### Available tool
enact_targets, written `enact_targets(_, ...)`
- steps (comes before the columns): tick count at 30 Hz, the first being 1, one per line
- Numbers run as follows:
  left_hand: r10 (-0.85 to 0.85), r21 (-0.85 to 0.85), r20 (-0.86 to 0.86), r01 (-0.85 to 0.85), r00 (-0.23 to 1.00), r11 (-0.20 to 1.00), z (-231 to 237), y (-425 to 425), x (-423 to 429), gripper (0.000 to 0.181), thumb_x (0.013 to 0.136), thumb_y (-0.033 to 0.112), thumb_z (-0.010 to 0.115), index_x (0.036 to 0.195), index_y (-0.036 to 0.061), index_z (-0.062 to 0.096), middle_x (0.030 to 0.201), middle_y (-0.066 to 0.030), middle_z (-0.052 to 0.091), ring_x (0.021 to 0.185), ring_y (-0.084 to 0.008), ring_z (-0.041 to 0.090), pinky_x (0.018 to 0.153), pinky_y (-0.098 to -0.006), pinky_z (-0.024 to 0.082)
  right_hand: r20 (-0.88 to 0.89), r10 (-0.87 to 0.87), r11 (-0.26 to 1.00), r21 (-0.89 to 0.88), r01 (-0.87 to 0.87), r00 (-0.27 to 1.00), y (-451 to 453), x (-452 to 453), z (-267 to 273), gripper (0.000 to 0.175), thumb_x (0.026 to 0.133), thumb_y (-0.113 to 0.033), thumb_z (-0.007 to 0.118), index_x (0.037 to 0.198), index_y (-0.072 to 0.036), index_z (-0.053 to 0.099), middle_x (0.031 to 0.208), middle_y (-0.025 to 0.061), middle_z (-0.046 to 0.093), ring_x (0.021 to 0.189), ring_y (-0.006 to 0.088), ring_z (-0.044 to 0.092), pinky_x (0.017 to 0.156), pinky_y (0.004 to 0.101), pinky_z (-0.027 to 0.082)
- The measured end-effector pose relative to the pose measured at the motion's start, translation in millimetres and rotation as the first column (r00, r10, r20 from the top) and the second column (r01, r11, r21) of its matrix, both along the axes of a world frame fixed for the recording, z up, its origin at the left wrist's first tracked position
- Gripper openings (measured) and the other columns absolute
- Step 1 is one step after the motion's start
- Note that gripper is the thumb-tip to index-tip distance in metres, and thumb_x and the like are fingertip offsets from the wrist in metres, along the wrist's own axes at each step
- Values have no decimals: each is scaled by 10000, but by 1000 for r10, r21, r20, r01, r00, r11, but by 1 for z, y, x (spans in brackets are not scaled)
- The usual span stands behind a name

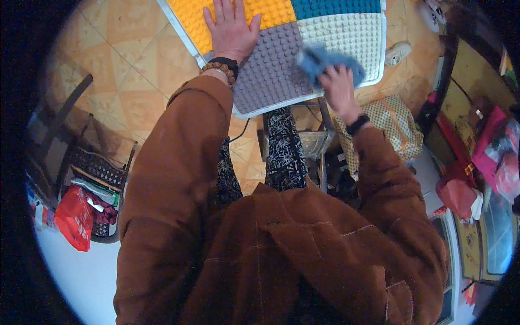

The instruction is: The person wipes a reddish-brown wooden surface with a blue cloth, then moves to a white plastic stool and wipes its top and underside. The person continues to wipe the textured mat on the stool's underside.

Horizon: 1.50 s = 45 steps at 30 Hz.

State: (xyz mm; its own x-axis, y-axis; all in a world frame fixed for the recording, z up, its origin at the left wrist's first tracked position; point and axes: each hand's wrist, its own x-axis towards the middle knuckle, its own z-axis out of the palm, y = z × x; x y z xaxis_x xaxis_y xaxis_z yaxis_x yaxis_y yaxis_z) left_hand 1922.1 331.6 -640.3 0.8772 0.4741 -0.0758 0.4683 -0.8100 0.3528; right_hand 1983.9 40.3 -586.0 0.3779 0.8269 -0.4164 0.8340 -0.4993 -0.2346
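Observation:
Before me stands a white-rimmed table top (280, 105) covered with studded building-brick baseplates. Its panels are a yellow baseplate (273, 11), a teal baseplate (339, 7), a grey-purple baseplate (270, 75) and a pale baseplate (345, 36). My left hand (232, 34) lies flat, fingers spread, across the yellow and grey-purple panels. A blue cloth (325, 61), blurred, lies over the border of the grey-purple and pale panels near the front rim. My right hand (339, 89) grips that cloth, its fingertips partly hidden in the fabric.
Beneath the table's front edge is a wooden stool (315, 142). A checked bag (392, 122) stands at the right, near a pale shoe (398, 53). To the left, a chair (107, 170) holds a red plastic bag (75, 219) and folded things. A dark cable (242, 133) hangs below the table.

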Motion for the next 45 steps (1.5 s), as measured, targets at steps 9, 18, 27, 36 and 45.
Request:
enact_targets(9, 5, 66, 35, -8, 999, 998, -6, 0, -1, 694, 876, 435, 537, 1438, 84, 334, 1520, -179, 242, 1415, -353, 194, 1109, -595, 109, 146, -504, 861, 6, 509, 851, -119, 21, 72, 356, 636, 9, 528, 944, -106, 665, 1020, 108, 603, 962, 323, 529, 833, 380, 412)
enact_targets(18, 106, -254, 152, -65, 983, 965, 23, 31, -32, 646, 852, 233, 600, 1407, 19, 348, 1492, -185, 292, 1401, -333, 233, 1150, -494, 130, -121, -202, 615, 756, 222, 972, 205, 114, 70, 492, 653, 19, 493, 1118, -66, 629, 1072, 141, 570, 1032, 328, 528, 930, 403, 407)
enact_targets(27, 246, -171, 269, -206, 931, 964, 21, 65, -107, 348, 859, 45, 477, 1198, -22, 519, 1246, -205, 539, 1205, -377, 469, 1053, -459, 331, 177, -69, 850, 525, -35, 982, 348, 36, -7, 374, 716, -53, 558, 1069, -120, 661, 1081, 109, 612, 1038, 336, 527, 891, 478, 409)
enact_targets(36, 129, -316, 535, 56, 835, 947, 18, 156, -38, 409, 858, 107, 490, 1249, -12, 508, 1198, -246, 556, 1114, -431, 508, 982, -454, 395, 96, 253, 893, 361, -270, 963, 279, 4, 6, 265, 735, -84, 560, 977, -131, 657, 992, 72, 562, 986, 280, 524, 814, 435, 415)
enact_targets(45, -340, -177, 128, 359, 932, 917, 4, 119, -54, 666, 808, 169, 599, 1398, -15, 350, 1452, -257, 323, 1370, -409, 266, 1126, -439, 251, -119, 412, 911, 69, -406, 904, 67, -103, 14, 161, 761, -164, 551, 887, -162, 650, 1028, 17, 511, 990, 228, 483, 818, 416, 373)
